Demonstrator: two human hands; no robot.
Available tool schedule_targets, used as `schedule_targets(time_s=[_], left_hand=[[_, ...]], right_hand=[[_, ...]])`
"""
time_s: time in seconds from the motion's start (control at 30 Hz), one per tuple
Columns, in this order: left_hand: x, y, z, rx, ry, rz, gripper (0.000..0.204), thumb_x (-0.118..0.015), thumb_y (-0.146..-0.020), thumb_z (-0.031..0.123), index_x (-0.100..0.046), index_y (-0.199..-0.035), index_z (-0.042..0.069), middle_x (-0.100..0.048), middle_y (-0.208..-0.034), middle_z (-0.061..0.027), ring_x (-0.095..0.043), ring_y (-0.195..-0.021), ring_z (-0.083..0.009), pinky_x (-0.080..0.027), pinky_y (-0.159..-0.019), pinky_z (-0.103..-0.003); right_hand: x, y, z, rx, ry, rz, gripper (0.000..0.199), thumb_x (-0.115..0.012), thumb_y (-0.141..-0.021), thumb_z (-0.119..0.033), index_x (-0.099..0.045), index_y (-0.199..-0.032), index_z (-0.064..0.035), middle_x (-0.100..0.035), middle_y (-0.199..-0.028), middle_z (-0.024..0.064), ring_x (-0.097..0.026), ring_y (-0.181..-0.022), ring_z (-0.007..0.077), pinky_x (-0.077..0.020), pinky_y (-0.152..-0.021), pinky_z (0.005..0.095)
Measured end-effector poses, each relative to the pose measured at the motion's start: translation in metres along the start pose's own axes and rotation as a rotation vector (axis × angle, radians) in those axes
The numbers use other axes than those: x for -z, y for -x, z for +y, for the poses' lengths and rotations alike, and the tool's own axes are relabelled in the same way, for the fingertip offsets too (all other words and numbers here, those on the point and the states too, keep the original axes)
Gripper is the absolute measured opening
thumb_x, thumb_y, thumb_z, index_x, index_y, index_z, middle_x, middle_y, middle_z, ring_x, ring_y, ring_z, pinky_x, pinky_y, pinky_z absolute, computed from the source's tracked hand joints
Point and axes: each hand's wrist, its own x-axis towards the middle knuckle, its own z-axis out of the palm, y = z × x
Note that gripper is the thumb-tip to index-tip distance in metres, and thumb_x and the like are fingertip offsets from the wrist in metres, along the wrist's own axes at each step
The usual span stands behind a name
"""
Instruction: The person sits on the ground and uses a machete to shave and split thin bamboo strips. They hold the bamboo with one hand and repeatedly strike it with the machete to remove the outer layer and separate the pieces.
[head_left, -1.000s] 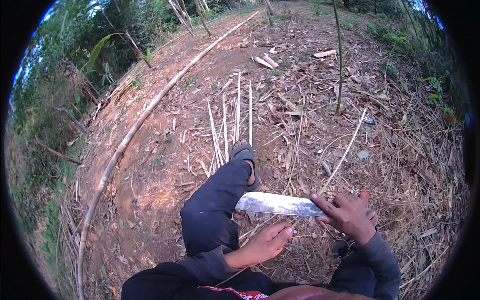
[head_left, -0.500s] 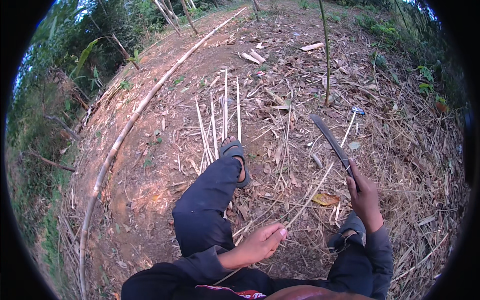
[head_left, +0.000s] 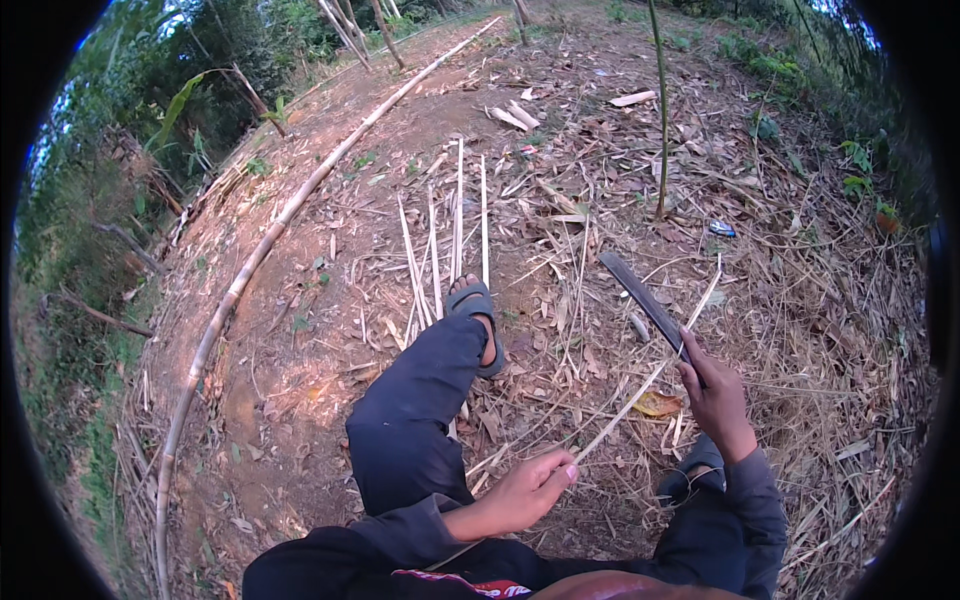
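Observation:
My left hand (head_left: 520,492) is closed around a thin pale bamboo strip (head_left: 625,408), low in front of my body. The strip slants up and to the right, and its near end runs back under my left wrist. In my right hand (head_left: 717,397) is the handle of a machete (head_left: 645,300), its long dark blade pointing up and left. Blade and strip cross just beyond my right fingers; whether they touch, I cannot tell. Several split bamboo strips (head_left: 459,205) lie on the ground, leading up to my sandalled left foot (head_left: 472,310).
A long bamboo pole (head_left: 262,250) lies along the slope at left. A thin green stem (head_left: 660,120) stands upright ahead. Dry leaves, shavings and twigs litter the ground. A small blue packet (head_left: 721,229) and a yellow leaf (head_left: 656,403) lie at right.
The machete and my right hand have shifted slightly left and nearer. The strip's far end has swung down a little, away from the blue packet. My left hand stays nearly in place.

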Motion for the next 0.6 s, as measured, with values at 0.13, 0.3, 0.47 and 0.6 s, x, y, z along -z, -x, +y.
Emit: schedule_targets(time_s=[0.13,0.3,0.47,0.6], left_hand=[[0.004,0.002,-0.001,0.075,0.103,-0.036,0.025,-0.044,-0.109,0.028,-0.053,-0.103,0.006,-0.037,-0.064,0.0070,-0.032,-0.050,-0.0021,-0.026,-0.047,-0.023],[0.006,0.007,0.001,0.133,0.158,-0.051,0.026,-0.044,-0.109,0.030,-0.053,-0.103,0.006,-0.038,-0.061,0.0071,-0.034,-0.051,-0.0023,-0.027,-0.047,-0.023],[0.002,0.010,0.015,0.108,0.031,-0.092,0.027,-0.044,-0.108,0.031,-0.053,-0.102,0.006,-0.038,-0.061,0.0074,-0.036,-0.051,-0.0023,-0.029,-0.048,-0.022],[0.001,0.003,0.012,0.052,0.069,-0.050,0.026,-0.044,-0.109,0.029,-0.052,-0.101,0.006,-0.037,-0.062,0.0067,-0.035,-0.051,-0.0020,-0.028,-0.048,-0.022]], right_hand=[[0.017,0.002,-0.034,0.168,0.233,-0.164,0.054,-0.070,-0.090,-0.034,-0.057,-0.141,-0.0279,-0.051,-0.067,0.0052,-0.055,-0.052,0.0220,-0.0452,-0.051,0.0366],[0.015,-0.002,-0.020,0.169,0.337,-0.095,0.055,-0.071,-0.089,-0.035,-0.057,-0.142,-0.0302,-0.049,-0.068,0.0035,-0.053,-0.051,0.0186,-0.0433,-0.049,0.0358],[0.004,0.007,0.040,-0.421,-0.099,0.185,0.048,-0.059,-0.100,-0.019,-0.050,-0.147,-0.0169,-0.058,-0.072,0.0117,-0.050,-0.053,0.0219,-0.0424,-0.053,0.0341],[0.015,0.009,0.008,-0.070,-0.091,0.115,0.048,-0.059,-0.099,-0.017,-0.051,-0.146,-0.0160,-0.058,-0.073,0.0134,-0.053,-0.053,0.0235,-0.0431,-0.053,0.0347]])
